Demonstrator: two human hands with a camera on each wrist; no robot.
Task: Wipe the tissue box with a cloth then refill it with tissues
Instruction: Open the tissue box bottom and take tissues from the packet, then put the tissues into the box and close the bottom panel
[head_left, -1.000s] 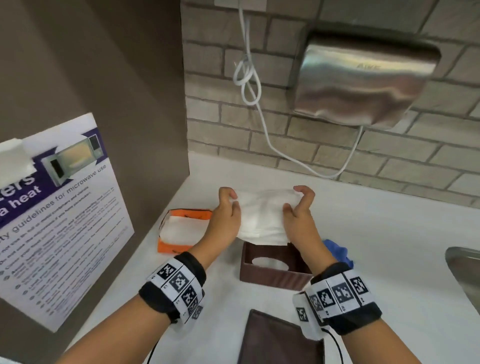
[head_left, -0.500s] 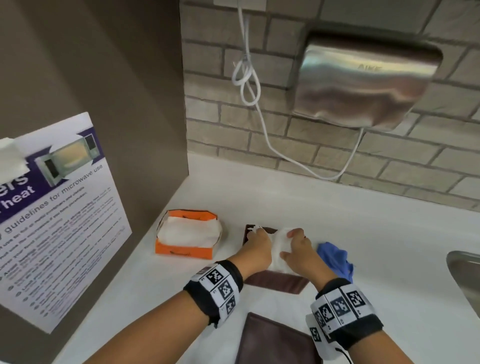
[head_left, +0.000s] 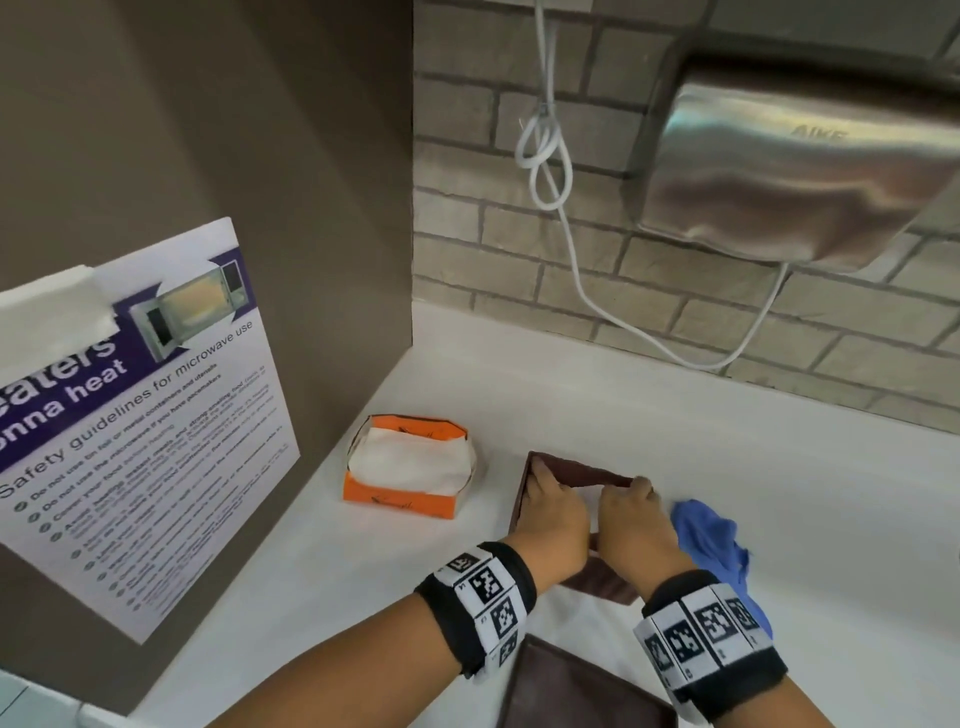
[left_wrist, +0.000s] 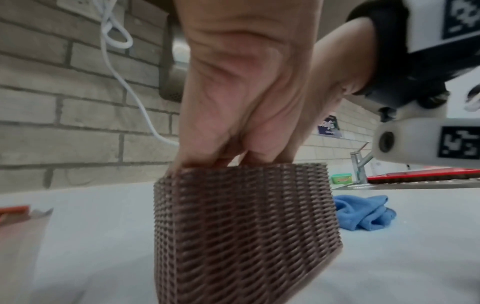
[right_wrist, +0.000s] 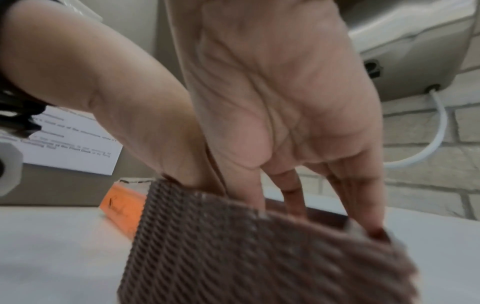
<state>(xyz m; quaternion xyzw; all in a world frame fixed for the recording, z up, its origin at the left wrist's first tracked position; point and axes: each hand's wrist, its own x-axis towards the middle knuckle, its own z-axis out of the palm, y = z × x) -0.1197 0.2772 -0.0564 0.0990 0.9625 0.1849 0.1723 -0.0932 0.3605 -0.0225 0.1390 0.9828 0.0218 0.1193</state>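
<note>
Brown woven wicker makes up the tissue box (head_left: 576, 470), which stands open-topped on the white counter (head_left: 675, 415), between an orange carton (head_left: 410, 467) of white tissues on its left and a crumpled blue cloth (head_left: 711, 540) just beside it on its right. From the head camera both hands are pushed down into the box side by side: the left hand (head_left: 553, 519) at the box's left end, the right hand (head_left: 636, 525) at its right end, with a sliver of white tissue (head_left: 592, 501) showing between them; the backs of the hands hide the fingers. The left wrist camera shows what that view cannot: the woven side wall of the box close up, and the left hand's fingers (left_wrist: 205, 158) reaching straight down behind its rim, their tips out of sight inside, so whether they pinch anything cannot be told. The right wrist camera, blurred, shows the right hand's fingers (right_wrist: 291, 185) extended and spread, dipping past the rim into the box's dark interior. Only the head view takes in a flat brown lid (head_left: 576, 691) lying on the counter nearer the person, a steel hand dryer (head_left: 810, 171) on the brick wall and a microwave safety poster (head_left: 140, 405) on the left panel. Only the left wrist view shows a tap (left_wrist: 359, 162) far off to the right.
</note>
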